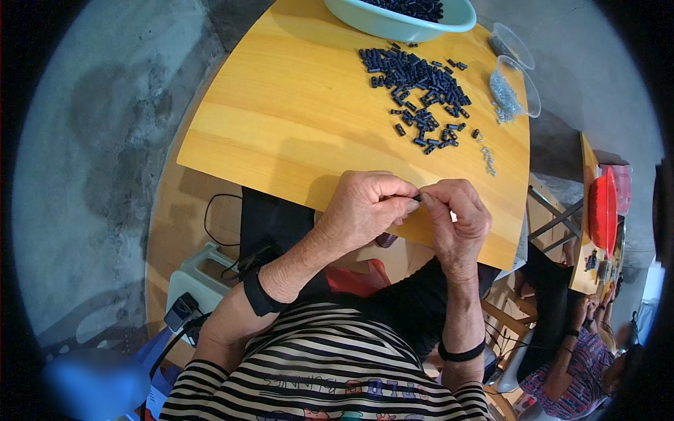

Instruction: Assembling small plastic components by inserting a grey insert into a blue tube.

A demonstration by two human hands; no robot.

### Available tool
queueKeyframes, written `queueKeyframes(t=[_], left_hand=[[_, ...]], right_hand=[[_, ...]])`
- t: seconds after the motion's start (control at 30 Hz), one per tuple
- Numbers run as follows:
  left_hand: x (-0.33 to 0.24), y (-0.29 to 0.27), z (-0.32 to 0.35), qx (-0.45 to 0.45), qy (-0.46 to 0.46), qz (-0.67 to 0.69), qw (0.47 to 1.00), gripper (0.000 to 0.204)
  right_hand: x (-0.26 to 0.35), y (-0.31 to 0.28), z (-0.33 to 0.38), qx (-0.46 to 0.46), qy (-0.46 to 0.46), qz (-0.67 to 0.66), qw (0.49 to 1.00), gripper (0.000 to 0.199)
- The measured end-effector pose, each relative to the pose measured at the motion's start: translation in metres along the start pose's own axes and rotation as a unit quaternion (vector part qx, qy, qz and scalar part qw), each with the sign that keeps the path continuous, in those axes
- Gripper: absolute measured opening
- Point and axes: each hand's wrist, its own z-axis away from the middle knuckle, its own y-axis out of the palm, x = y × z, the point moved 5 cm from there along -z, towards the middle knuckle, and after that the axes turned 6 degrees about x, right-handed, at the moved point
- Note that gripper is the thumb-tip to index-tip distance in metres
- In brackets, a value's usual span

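Observation:
My left hand [368,207] and my right hand [460,216] meet above the near edge of the wooden table [281,98]. Between their fingertips is a small black plastic piece [418,198], mostly hidden by the fingers and thumbs. Both hands pinch it. Beyond them lies a loose pile of short black cylindrical pieces [425,88]. To the right of the pile, small silvery metal parts [489,160] are scattered on the wood, and more spill from a tipped clear plastic tub [528,84].
A pale green basin [393,29] of black pieces stands at the far edge, near a second clear tub [516,45]. On the left is a light green stool [203,274] with cables. To the right, another person [572,358] works at a table with a red basin [602,210].

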Motion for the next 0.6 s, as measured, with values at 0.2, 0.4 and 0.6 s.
queueKeyframes(t=[0.2,0.4,0.6], left_hand=[[0.0000,0.0004,0.0003,0.006,0.000,0.012,1.000,0.009],[0.0000,-0.0002,0.0009,0.013,-0.032,0.014,0.999,0.012],[0.0040,-0.0006,0.0012,0.009,-0.038,0.018,0.999,0.011]], right_hand=[[-0.0018,-0.0020,-0.0007,0.007,0.020,-0.010,1.000,0.008],[0.0026,-0.0007,-0.0026,0.021,0.012,0.012,1.000,0.008],[0.0052,0.0017,0.0044,0.014,-0.039,0.042,0.998,0.014]])
